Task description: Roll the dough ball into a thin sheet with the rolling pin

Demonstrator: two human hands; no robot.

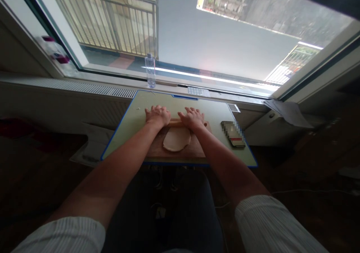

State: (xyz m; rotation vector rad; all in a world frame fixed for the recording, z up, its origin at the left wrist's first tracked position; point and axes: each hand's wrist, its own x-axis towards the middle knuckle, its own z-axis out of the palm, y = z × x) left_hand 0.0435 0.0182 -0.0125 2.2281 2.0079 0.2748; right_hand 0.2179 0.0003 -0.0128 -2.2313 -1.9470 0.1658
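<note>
Evidently bare-handed work at a small counter [131, 114], pale green with a blue rim, set under a window. Brown board [157, 150] near its front edge. On the board: one dough sheet [176, 139], roughly round, flattened, lying between the forearms. Rolling pin [176, 123] crosswise just along the sheet's far edge — cannot tell whether it bears on the dough there.

Left grip [158, 116]: palm down over the pin's left end, fingers spread and pointing away, not curled round the wood as far as shows. Right grip [192, 117]: likewise splayed, palm over the pin toward its right end, the tip poking out beyond. Undersides of both hidden.

Handling, by judgement: dough soft, limp, light, apt to stretch or tear if picked up by a single edge; may cling to the board. Best taken with flat fingers slid under two opposite sides, weight spread. Pin stiff and fairly light, rolls readily; hold at the ends, clear of the dough, with even pressure left and right.

Nearby: phone [233, 134] on the counter's right side, well apart from the board; clear bottle [150, 72] upright on the sill beyond.
</note>
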